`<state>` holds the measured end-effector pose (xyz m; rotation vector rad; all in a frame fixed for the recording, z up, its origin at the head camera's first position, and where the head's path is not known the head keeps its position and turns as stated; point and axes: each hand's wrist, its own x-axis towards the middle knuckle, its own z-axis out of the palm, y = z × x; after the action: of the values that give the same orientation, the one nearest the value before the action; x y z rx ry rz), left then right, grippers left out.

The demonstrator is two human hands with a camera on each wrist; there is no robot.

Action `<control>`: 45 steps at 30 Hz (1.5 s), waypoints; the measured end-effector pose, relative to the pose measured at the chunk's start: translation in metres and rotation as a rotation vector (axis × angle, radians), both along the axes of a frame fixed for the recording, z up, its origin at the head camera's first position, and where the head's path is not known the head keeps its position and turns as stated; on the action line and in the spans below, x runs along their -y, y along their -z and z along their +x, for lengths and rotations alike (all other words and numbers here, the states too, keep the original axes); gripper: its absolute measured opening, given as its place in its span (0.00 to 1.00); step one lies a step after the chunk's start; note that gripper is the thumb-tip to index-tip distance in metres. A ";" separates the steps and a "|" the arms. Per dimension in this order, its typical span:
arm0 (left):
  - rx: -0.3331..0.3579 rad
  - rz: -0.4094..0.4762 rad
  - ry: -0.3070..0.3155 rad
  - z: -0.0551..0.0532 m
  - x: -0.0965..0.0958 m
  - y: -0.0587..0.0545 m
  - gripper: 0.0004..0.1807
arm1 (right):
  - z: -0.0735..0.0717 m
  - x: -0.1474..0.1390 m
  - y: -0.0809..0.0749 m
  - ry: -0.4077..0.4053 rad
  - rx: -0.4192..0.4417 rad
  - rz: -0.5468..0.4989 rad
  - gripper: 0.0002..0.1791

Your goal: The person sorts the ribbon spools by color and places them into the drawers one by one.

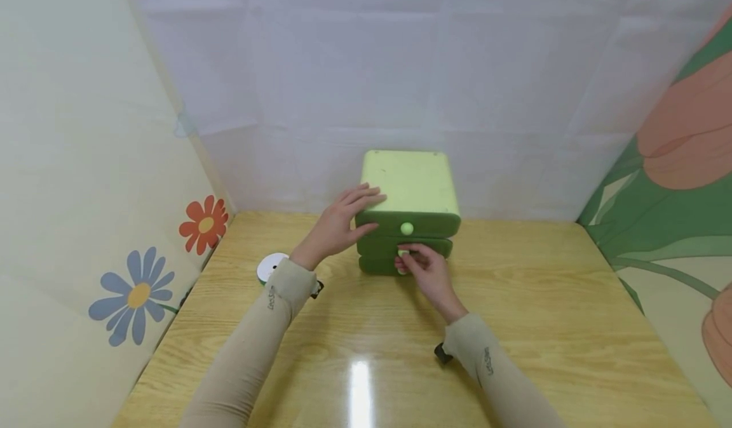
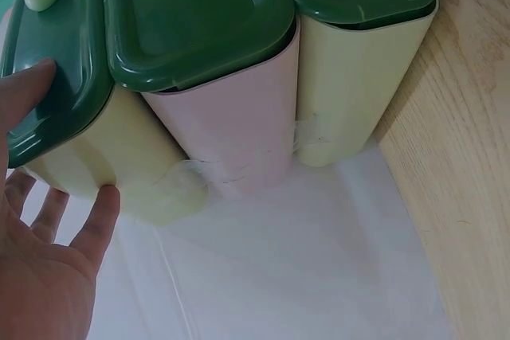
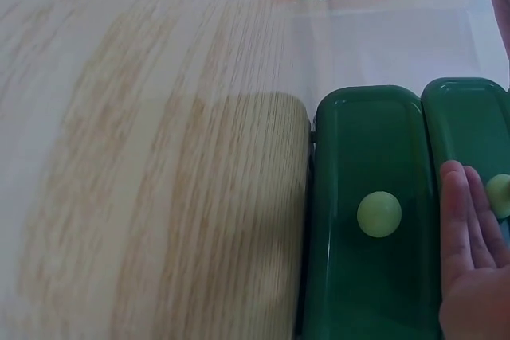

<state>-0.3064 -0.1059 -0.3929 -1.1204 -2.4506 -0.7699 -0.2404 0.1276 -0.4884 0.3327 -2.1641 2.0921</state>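
A small three-tier drawer cabinet (image 1: 413,180) with a light green top and dark green drawer fronts stands at the back of the table. My left hand (image 1: 338,225) lies on its upper left edge, fingers over the top and thumb across the top drawer's front. In the left wrist view, the side walls are cream, pink (image 2: 231,125) and cream. My right hand (image 1: 429,274) pinches the pale green knob (image 1: 403,253) of the middle drawer between thumb and fingers. Beside that drawer, the bottom drawer front (image 3: 370,276) shows its round knob (image 3: 379,214) in the right wrist view.
Left of the cabinet, a white round disc (image 1: 271,265) with a green edge lies on the wooden table (image 1: 526,301), partly behind the left forearm. A white cloth (image 1: 354,85) hangs behind the cabinet. Flower-patterned panels (image 1: 137,294) flank the table.
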 end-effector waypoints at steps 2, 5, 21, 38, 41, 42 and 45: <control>-0.001 0.001 0.000 0.000 0.000 0.000 0.32 | 0.000 0.000 -0.001 -0.003 -0.007 0.001 0.13; -0.003 0.000 0.002 -0.001 0.000 0.000 0.32 | 0.001 -0.001 -0.002 -0.005 -0.005 0.008 0.13; 0.007 -0.012 -0.004 -0.002 0.000 0.001 0.33 | 0.017 -0.026 0.004 -0.064 -0.114 0.341 0.18; 0.016 -0.029 -0.019 -0.003 0.001 0.002 0.33 | 0.012 -0.032 0.019 -0.164 0.294 0.149 0.25; 0.026 -0.031 -0.021 -0.003 0.001 0.002 0.33 | 0.011 -0.027 0.019 -0.194 0.294 0.149 0.26; 0.027 -0.032 -0.021 -0.003 0.001 0.001 0.33 | 0.010 -0.025 0.019 -0.199 0.298 0.149 0.26; 0.025 -0.028 -0.015 -0.002 0.001 0.001 0.33 | 0.009 -0.021 0.019 -0.214 0.306 0.157 0.26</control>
<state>-0.3081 -0.1070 -0.3936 -1.1071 -2.4954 -0.7522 -0.2310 0.1487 -0.5076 0.2848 -2.5810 2.2130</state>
